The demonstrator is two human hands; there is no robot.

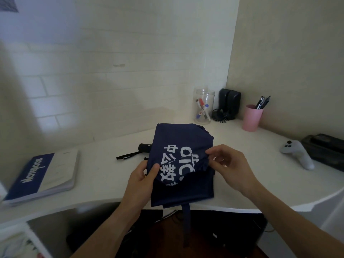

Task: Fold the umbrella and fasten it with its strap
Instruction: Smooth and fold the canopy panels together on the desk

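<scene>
Head view: a person's hands work at a white corner desk.
Desk: curved front edge, walls behind.
Umbrella: navy, collapsed, loose canopy spread at the front edge; black handle points left.
Strap: hangs over the front edge.
Notebook: left end.
Cup: pink, back corner.
Left hand: thumb and fingers clamped on the canopy's left edge.
Right hand: fingertips pinch a canopy fold.

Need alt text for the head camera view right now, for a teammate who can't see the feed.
Two bare hands hold a collapsed navy umbrella with white lettering on a white desk: the left hand grips its left edge, the right hand pinches a canopy fold. Its strap hangs loose over the desk edge, unfastened; the black handle points left.
</scene>
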